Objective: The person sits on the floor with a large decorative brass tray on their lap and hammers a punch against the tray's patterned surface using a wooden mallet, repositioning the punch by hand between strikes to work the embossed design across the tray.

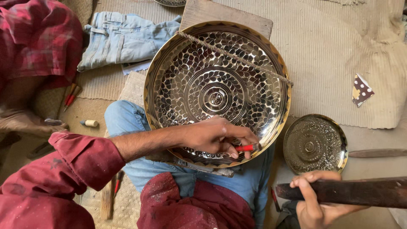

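Note:
A large shiny brass plate [169, 85] with a petal pattern rests tilted on my lap, with a rough cord [237, 57] stretched across its upper right. My left hand [216, 135] lies on the plate's lower rim and pinches a small red-handled chisel [246, 147] with its tip against the metal. My right hand [316, 199] grips a dark wooden mallet handle [360, 191] held level at the lower right, apart from the plate.
A smaller engraved brass plate [314, 144] lies on the floor to the right. Folded jeans [123, 40], a wooden board [220, 12], several red-handled tools [70, 95], a small cork-like piece [90, 123] and a dotted paper scrap [361, 90] lie around on the woven mat.

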